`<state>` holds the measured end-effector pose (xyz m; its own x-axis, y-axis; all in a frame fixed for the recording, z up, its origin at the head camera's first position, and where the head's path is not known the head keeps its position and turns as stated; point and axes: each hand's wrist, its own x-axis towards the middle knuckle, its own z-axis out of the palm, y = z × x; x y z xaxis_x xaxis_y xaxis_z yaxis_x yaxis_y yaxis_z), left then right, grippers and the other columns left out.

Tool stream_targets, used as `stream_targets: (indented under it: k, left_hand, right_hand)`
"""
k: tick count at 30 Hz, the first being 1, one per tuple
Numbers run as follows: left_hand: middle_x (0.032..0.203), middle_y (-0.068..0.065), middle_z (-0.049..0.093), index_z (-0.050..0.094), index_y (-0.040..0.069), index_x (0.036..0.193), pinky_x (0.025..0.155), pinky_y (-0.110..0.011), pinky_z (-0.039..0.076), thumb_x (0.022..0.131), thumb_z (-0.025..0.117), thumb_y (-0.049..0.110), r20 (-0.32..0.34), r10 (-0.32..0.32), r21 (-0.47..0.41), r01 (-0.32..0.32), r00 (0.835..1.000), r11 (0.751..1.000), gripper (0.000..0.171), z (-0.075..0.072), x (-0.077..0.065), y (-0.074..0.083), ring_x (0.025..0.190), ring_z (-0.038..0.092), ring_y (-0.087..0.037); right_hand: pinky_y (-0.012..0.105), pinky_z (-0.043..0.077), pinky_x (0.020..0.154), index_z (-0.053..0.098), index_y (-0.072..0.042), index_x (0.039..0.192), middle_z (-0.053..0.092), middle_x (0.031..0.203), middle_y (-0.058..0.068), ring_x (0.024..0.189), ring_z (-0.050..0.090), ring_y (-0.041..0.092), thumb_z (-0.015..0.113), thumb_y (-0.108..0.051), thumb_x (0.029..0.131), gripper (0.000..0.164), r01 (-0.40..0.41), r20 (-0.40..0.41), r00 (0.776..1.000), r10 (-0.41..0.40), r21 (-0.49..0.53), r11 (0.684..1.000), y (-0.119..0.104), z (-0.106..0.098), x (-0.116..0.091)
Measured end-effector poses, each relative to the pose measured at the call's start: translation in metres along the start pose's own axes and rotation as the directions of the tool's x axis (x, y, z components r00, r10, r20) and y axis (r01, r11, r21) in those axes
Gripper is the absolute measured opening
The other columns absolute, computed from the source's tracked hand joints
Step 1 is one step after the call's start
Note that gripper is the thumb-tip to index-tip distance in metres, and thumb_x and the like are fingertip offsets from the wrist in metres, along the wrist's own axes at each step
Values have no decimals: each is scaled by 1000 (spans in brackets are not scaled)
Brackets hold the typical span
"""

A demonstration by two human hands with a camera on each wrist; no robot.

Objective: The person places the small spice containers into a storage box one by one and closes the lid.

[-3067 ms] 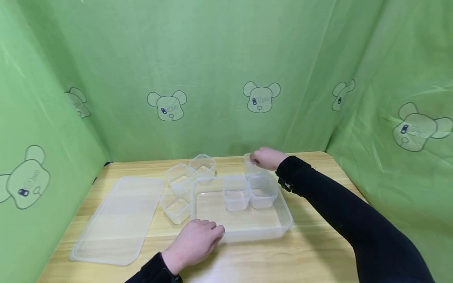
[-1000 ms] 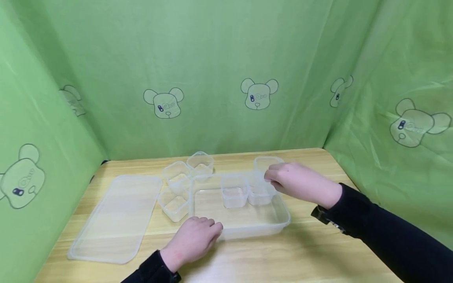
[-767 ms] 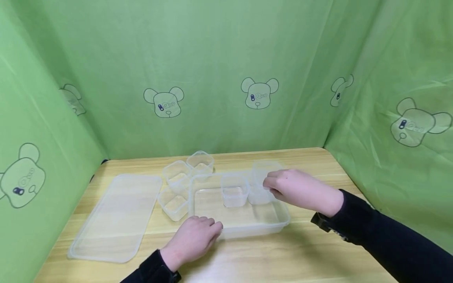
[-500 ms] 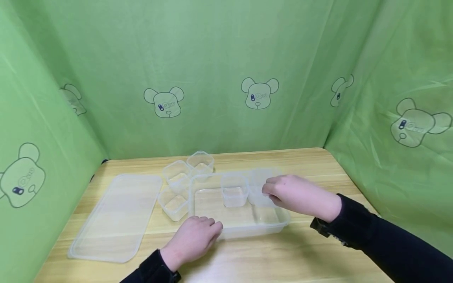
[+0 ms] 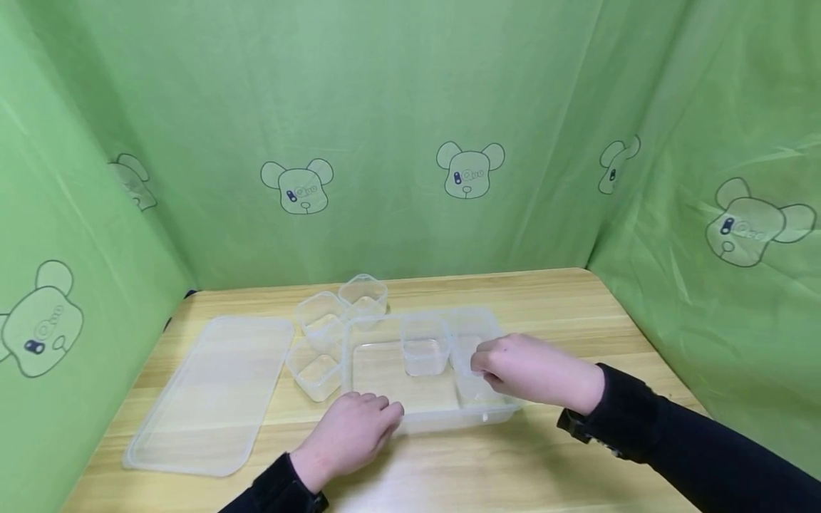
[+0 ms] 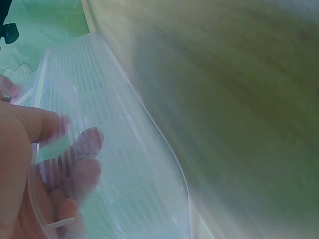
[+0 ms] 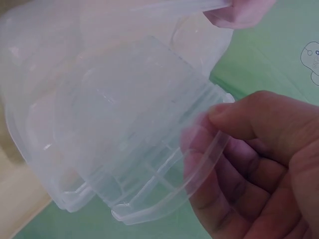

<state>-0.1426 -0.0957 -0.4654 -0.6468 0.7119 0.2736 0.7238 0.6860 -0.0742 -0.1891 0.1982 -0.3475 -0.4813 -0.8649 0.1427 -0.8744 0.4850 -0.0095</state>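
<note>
My left hand (image 5: 349, 434) grips the near wall of a large clear plastic box (image 5: 442, 422); in the left wrist view its fingers (image 6: 82, 177) show through the wall. Over the box's right side, my right hand (image 5: 535, 372) pinches the rim of a small clear container (image 5: 471, 386) between thumb and fingers. In the right wrist view that small container's rim (image 7: 164, 209) crosses in front of the fingers. Another small container (image 5: 425, 362) stands inside the box at the back middle. A third one, at the box's back right corner, is partly hidden and overlaps the held one.
Left of the box, several more small containers (image 5: 316, 374) stand grouped on the wooden table (image 5: 449, 484). A flat translucent lid (image 5: 214, 399) lies farther left. Green curtains (image 5: 385, 107) close off the back and both sides.
My right hand has brought a small container from behind the box, over its back right, and down toward the front. My left hand has stayed at the near wall.
</note>
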Motion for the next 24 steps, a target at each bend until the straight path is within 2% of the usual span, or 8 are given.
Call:
stream_targets:
  k: [6, 15, 24]
  left_hand:
    - [71, 11, 49, 54, 22, 91, 55, -23, 40, 98, 61, 29, 2, -2, -6, 2, 1000, 1000, 12, 0, 0, 0, 64, 52, -8]
    - [71, 11, 49, 54, 22, 92, 55, -24, 40, 98, 61, 29, -5, 0, -5, 0, 1000, 1000, 12, 1, -1, -1, 64, 52, -8]
    - [70, 11, 48, 53, 22, 90, 55, -24, 41, 97, 62, 28, -17, 3, -10, -3, 1000, 1000, 13, 1, -1, -1, 63, 51, -8]
  right_hand:
    - [17, 26, 53, 31, -19, 67, 28, 67, -11, 60, 25, 2, 62, 13, 73, 45, 10, 11, 1000, -10, 7, 1000, 1, 12, -2]
    - [16, 24, 51, 32, -18, 65, 29, 66, -12, 59, 24, 1, 62, 14, 71, 44, -16, 49, 999, 13, 45, 999, 2, 21, -4]
    - [16, 21, 52, 31, -17, 64, 25, 66, -13, 60, 21, 0, 61, 15, 70, 44, -1, 81, 997, -9, 129, 992, 5, 26, -4]
